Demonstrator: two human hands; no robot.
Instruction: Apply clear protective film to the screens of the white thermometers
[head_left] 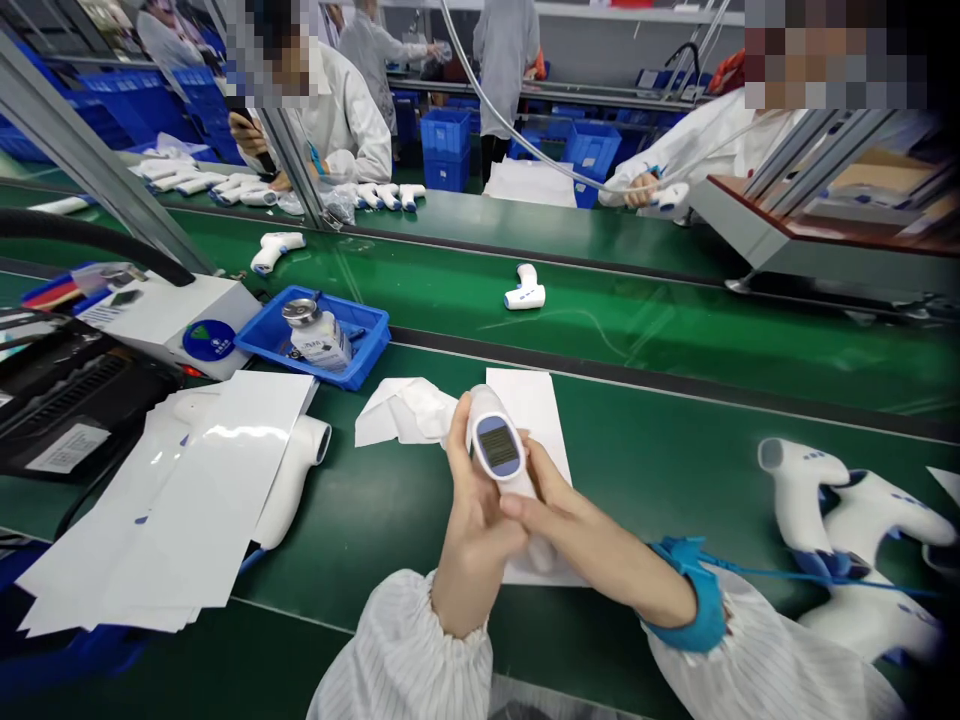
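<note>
A white infrared thermometer (495, 413) is held up between my two hands, its blue-framed screen facing me. My left hand (478, 520) wraps its left side and the lower part of the handle. From the right, my right hand (568, 500) grips the handle, thumb across its front; a blue wrist strap (694, 595) with a cord is on that wrist. Beneath the hands lies a white paper sheet (529, 395), with a crumpled white cloth or tissue (405, 410) to its left. What the hidden fingers press cannot be seen.
At right lie several white thermometers (862, 520). On the left are loose sheets (202, 480) over another thermometer (292, 485), a blue tray (352, 372) with a bottle, and a white box (202, 320). Thermometers sit on the green conveyor (420, 270); co-workers (352, 110) sit beyond.
</note>
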